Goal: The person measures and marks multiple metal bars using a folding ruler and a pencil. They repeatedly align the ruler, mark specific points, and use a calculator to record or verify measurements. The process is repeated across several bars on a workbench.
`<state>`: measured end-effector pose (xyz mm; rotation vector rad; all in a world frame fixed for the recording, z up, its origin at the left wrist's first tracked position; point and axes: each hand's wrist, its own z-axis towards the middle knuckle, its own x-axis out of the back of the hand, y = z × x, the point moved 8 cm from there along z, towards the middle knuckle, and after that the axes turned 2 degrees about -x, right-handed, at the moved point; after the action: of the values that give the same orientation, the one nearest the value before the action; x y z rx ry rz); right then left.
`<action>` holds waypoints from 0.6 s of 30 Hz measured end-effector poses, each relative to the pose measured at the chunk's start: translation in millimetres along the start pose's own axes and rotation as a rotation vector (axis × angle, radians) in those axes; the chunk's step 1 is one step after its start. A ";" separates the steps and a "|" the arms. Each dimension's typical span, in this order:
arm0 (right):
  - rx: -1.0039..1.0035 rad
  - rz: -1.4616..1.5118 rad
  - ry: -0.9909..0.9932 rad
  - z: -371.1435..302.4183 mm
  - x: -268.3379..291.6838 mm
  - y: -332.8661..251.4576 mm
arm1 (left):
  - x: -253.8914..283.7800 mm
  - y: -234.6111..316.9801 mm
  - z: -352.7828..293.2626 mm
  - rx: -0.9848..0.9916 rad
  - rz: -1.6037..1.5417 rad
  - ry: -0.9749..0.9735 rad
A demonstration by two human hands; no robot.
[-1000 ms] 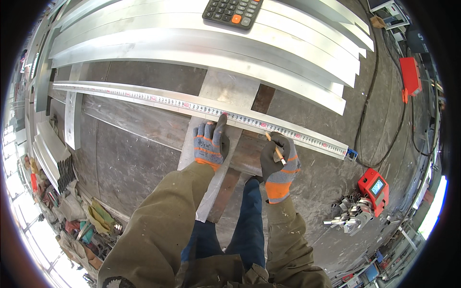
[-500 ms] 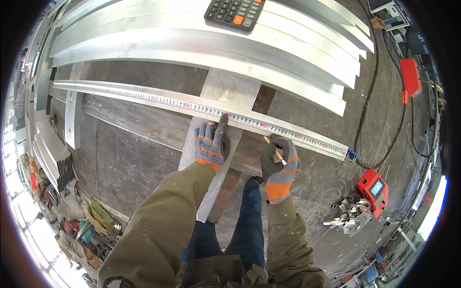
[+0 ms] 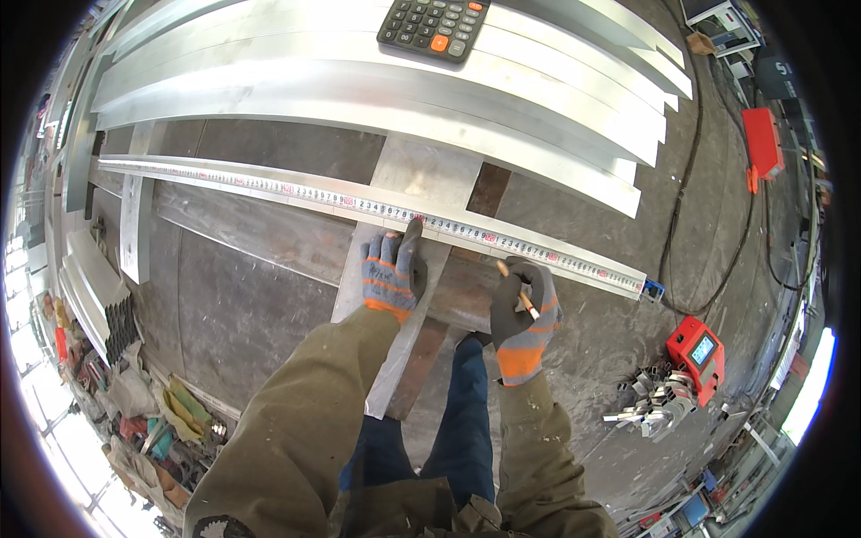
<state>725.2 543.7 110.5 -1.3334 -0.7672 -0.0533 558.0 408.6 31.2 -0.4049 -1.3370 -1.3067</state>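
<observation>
A tape measure (image 3: 448,228) lies stretched along a long metal bar (image 3: 574,252), its blue end piece (image 3: 654,290) at the bar's right end. My left hand (image 3: 390,273), in a grey and orange glove, has its fingers stretched out by the bar's near edge, one dark fingertip touching the tape. To the right of it and just short of the bar, my right hand (image 3: 525,309), gloved alike, is closed round a pencil (image 3: 529,306). The pencil's tan tip points up and left, apart from the bar. Part of its shaft is hidden by the fingers.
Several long silvery profiles (image 3: 359,94) lie beyond the bar, a black calculator (image 3: 433,27) on them. At right are a red device with a screen (image 3: 695,359), small metal offcuts (image 3: 655,402), a red box (image 3: 762,143) and black cables (image 3: 686,193). Stacked profiles (image 3: 94,287) stand left.
My right hand has shifted slightly right and down with the pencil, whose tip is a little farther from the bar. My left hand stays by the tape. The view has shifted slightly.
</observation>
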 end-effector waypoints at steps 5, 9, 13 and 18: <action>0.265 -0.229 0.037 -1.1 8.6 -4.1 | -1.3 -1.6 -1.3 0.009 0.007 -0.004; 0.230 -0.238 0.047 -3.1 8.2 15.5 | 8.3 10.5 2.4 -0.044 -0.051 0.054; 0.217 -0.224 0.046 -7.9 5.8 27.5 | -13.9 42.0 1.1 -0.038 -0.213 -0.138; 0.222 -0.235 0.022 -7.1 8.7 27.1 | -26.8 49.5 4.3 -0.098 -0.103 -0.161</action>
<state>747.4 548.1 91.9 -1.0276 -0.8823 -0.1647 605.1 439.8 31.3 -0.5232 -1.4469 -1.4539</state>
